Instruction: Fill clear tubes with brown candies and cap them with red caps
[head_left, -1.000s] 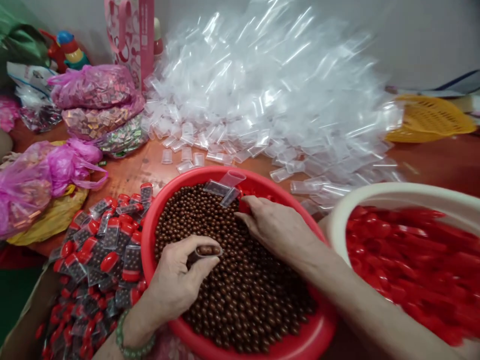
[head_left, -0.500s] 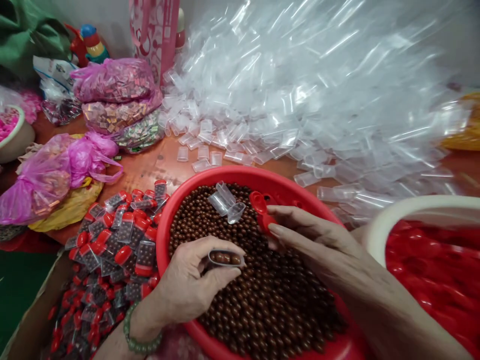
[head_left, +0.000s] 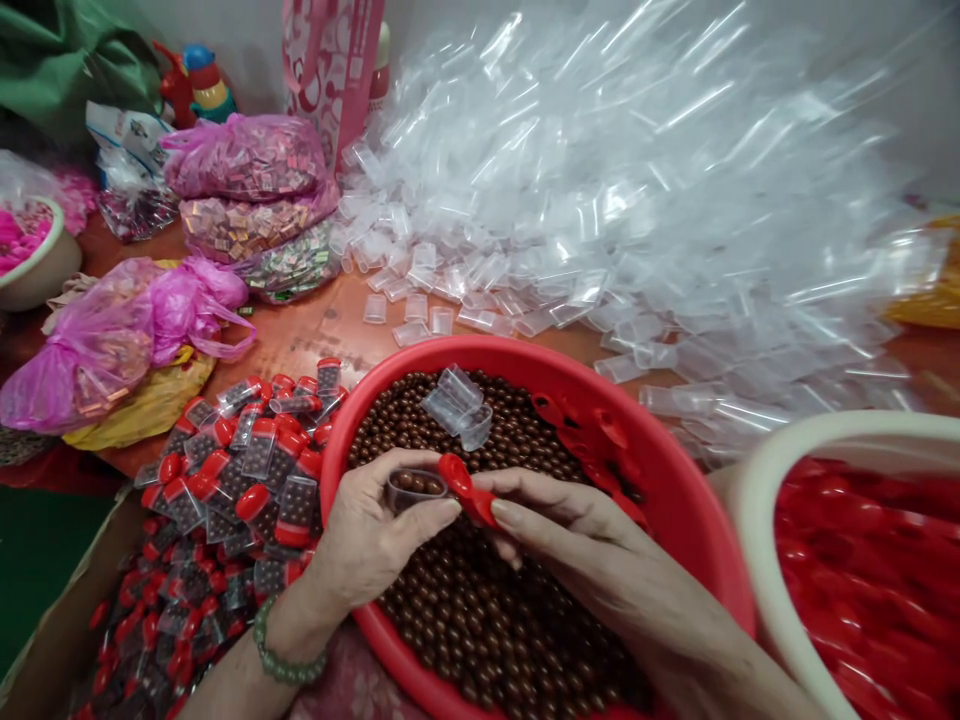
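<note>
Red cap (head_left: 457,477) btwn R fingertips (head_left: 501,482)

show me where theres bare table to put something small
Bare tabletop shows between the knotted pink bag, the red-capped tubes, the red basin and the heaped clear tubes. A strip lies at the right edge, between the clear tubes, the yellow basket and the white tub. Bags crowd the left, clear tubes the back.

I see one left hand (head_left: 382,540) and one right hand (head_left: 585,540), one green bracelet (head_left: 289,655), one big red tub (head_left: 720,540) and one big white tub (head_left: 847,425). One clear cup (head_left: 412,503) is held, plus what look like two red lids (head_left: 480,506). Three spare cups (head_left: 454,400) lie on the brown balls (head_left: 480,620) (way too many balls to count).
</note>
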